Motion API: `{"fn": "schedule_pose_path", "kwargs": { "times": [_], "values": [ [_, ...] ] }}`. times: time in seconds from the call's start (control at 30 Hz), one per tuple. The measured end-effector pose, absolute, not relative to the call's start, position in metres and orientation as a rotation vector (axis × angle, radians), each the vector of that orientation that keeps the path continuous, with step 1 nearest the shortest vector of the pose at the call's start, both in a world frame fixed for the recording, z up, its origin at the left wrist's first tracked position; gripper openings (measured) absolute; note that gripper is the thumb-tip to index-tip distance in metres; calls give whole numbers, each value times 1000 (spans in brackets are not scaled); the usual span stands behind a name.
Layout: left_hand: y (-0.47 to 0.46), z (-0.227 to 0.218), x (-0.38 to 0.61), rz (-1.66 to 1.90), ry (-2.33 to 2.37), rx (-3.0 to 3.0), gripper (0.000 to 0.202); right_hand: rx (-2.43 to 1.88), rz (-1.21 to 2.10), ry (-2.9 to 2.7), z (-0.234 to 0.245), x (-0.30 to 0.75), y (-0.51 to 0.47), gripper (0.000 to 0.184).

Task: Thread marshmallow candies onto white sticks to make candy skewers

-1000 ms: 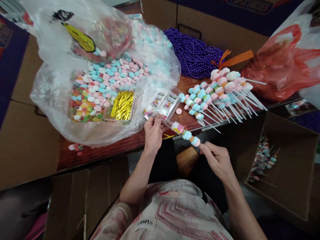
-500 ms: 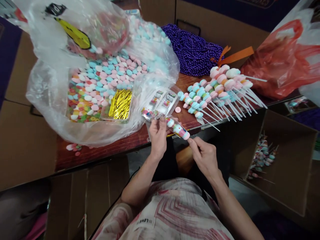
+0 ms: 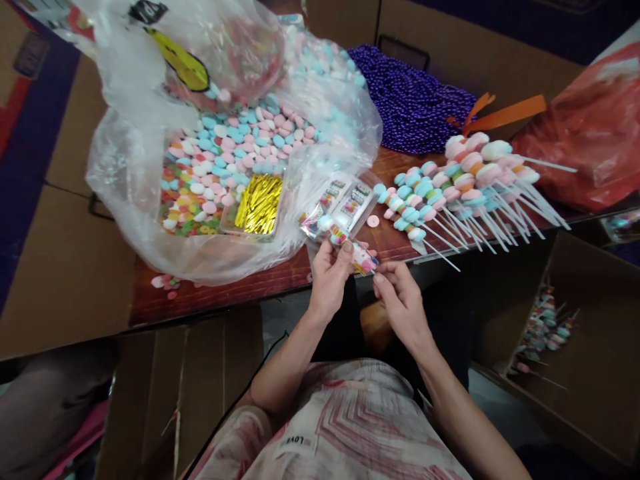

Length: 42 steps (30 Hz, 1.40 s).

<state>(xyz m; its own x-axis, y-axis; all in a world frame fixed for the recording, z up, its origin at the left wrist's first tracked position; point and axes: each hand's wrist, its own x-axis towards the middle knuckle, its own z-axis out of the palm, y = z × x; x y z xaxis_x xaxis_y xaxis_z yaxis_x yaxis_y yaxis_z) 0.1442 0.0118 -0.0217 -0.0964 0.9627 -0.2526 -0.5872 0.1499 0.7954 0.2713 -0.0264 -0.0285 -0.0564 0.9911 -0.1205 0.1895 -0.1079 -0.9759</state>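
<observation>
In my left hand is a candy skewer in a clear printed sleeve, held with thumb and fingers closed around its middle. It slants over the table's front edge, with its blue and white upper end towards the tray. My right hand pinches the lower end, where a short bit of white stick shows. Just beyond my left hand lies a clear tray of printed sleeves. Gold twist ties fill a small clear box left of it. Several unwrapped candy skewers are piled to the right, sticks pointing towards me.
Loose pink, blue and white candies and fruit rings lie in a large clear plastic bag. Purple bead strings sit behind. A red bag is at the right. An open carton below right holds candy skewers.
My right hand has moved in closer to my left hand, now pinching near the sleeve's lower end. The skewer sits higher through my left grip. The whole view has shifted somewhat.
</observation>
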Motion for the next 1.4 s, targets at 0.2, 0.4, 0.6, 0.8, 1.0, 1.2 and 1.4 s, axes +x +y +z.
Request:
{"fn": "schedule_pose_path", "kwargs": {
  "times": [0.2, 0.4, 0.6, 0.8, 1.0, 1.2, 1.4],
  "values": [
    [11, -22, 140, 1373, 934, 454, 44, -1358, 1378, -1242, -25, 266, -27, 34],
    [1, -18, 130, 1391, 899, 419, 41, -1278, 1447, -1249, -17, 243, -17, 33],
    [-3, -24, 112, 1559, 961, 486, 28, -1203, 1438, -1379, -9, 222, -6, 32],
    [-13, -16, 81, 1527, 904, 532, 25, -1107, 1777, -1241, -4, 190, 10, 43],
    [-9, -3, 45, 1826, 919, 394, 25, -1038, 1234, -2331, 19, 165, 62, 30],
    [-1, -3, 27, 1832, 965, 315, 20, -1113, 191, -2659, 24, 99, 157, 27],
    [3, -1, 19, 1886, 897, 247, 31, -783, 26, -2964, 7, 72, 204, 24]
  ]
}}
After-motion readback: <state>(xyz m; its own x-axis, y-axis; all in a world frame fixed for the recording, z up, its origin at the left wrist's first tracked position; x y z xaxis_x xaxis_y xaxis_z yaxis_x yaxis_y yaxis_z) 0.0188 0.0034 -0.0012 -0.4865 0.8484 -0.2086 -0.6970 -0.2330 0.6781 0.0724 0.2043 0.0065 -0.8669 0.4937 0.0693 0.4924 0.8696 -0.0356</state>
